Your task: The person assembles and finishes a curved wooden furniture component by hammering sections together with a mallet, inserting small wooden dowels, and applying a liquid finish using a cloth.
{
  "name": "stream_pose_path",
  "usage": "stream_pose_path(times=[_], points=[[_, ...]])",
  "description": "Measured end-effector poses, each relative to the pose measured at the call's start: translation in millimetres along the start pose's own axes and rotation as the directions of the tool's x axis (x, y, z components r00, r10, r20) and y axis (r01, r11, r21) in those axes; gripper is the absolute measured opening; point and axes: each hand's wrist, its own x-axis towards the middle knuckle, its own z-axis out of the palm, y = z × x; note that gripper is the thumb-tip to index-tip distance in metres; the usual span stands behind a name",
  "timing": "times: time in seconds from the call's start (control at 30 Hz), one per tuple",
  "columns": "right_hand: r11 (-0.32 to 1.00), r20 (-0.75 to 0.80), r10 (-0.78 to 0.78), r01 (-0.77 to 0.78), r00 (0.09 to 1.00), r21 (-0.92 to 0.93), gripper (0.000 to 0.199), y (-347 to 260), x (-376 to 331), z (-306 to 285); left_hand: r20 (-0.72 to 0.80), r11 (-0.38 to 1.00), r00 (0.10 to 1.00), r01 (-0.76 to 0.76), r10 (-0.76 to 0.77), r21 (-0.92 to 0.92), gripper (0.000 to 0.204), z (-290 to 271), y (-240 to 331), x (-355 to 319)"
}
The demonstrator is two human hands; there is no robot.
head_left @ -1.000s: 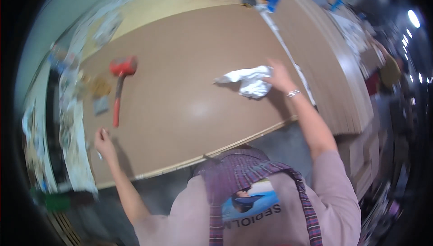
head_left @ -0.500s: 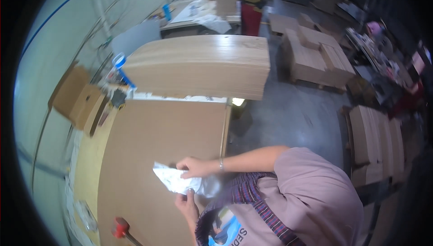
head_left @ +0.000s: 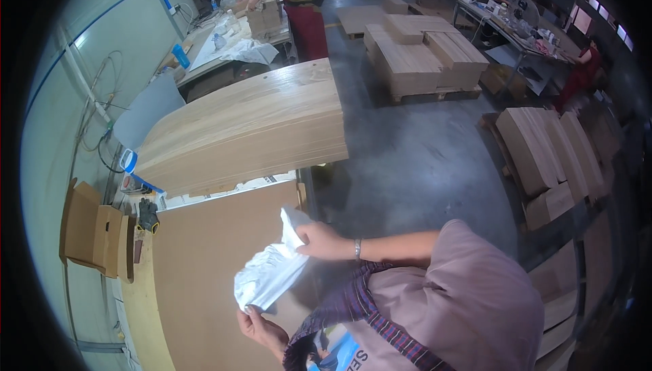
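A crumpled white cloth (head_left: 266, 277) hangs stretched between my hands above a large brown board (head_left: 204, 255). My left hand (head_left: 262, 330) pinches its lower end between thumb and fingers. At its upper end, my right hand (head_left: 326, 240) has the fingers closed on the fabric. The right forearm, with a bracelet at the wrist, reaches across from the right. Most of my left forearm is hidden behind the apron.
Beyond the board rises a stack of wood-grain panels (head_left: 258, 130). To the left are an open cardboard box (head_left: 95, 232) and a dark glove (head_left: 147, 216). Pallets of panels (head_left: 421, 62) stand on the floor at right. A co-worker (head_left: 304, 11) handles pieces at a far table.
My hands have moved apart, right one up and left one down, spreading the cloth between them. The view has swung to the right. A red-headed tool on the board has left view.
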Motion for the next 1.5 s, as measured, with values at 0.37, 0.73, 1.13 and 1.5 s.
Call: stream_pose_path(times=[0.37,0.73,1.13,1.5], points=[[0.895,0.624,-0.441,0.262,0.645,0.361,0.048,-15,22,15,0.386,0.971,0.903,0.115,-0.191,0.211,0.019,21,43,2],[0.881,0.283,-0.420,0.314,0.862,0.353,0.013,-45,15,-20,0.172,0.361,0.747,0.097,-0.642,0.927,0.032,8,71,-4],[0.847,-0.088,-0.522,0.528,0.848,0.065,0.053,-63,41,-52,0.227,0.991,0.967,0.128,-0.115,-0.044,0.038,-32,71,4],[0.887,0.855,-0.354,-0.153,0.380,0.436,0.026,-63,32,20,0.468,0.946,0.877,-0.052,-0.110,0.319,0.045,-46,112,38]])
